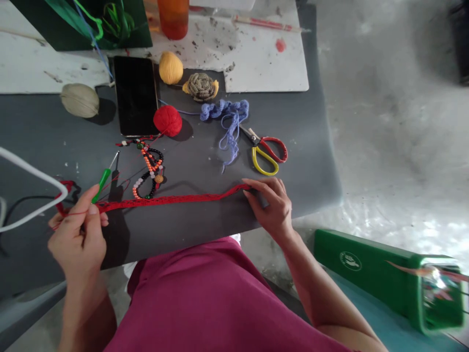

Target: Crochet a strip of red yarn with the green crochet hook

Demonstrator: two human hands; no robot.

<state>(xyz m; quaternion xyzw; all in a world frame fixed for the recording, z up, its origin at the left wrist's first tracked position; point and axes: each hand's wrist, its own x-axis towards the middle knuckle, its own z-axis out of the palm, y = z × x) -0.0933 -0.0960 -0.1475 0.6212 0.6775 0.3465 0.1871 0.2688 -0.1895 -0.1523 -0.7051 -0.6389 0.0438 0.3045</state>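
Concrete flooring (388, 127) is seen around a dark grey work mat (205, 222), with a stained white board (264, 58) laid along its far side. A long red crocheted cord (168, 200) is stretched across the mat near its front edge. The cord's near end is pinched between the thumb and fingers of the left hand (76, 239), just below a white rounded frame (32, 190). Its far end is pressed against the mat by the curved, lightly parted fingers of the right hand (267, 208). A green-handled crochet hook (102, 183) is placed just beyond the left hand, beside a black, orange and white beaded strand (148, 168). A round red yarn ball (167, 121), a periwinkle crocheted strip (229, 122) and red-and-yellow-handled scissors (266, 154) are laid farther off. A translucent orange cylindrical container (173, 19) is cut off by the top edge, its contents indistinct. At lower right, a green rectangular case (373, 274) is shown with an open end, its multicoloured contents too blurred to identify.
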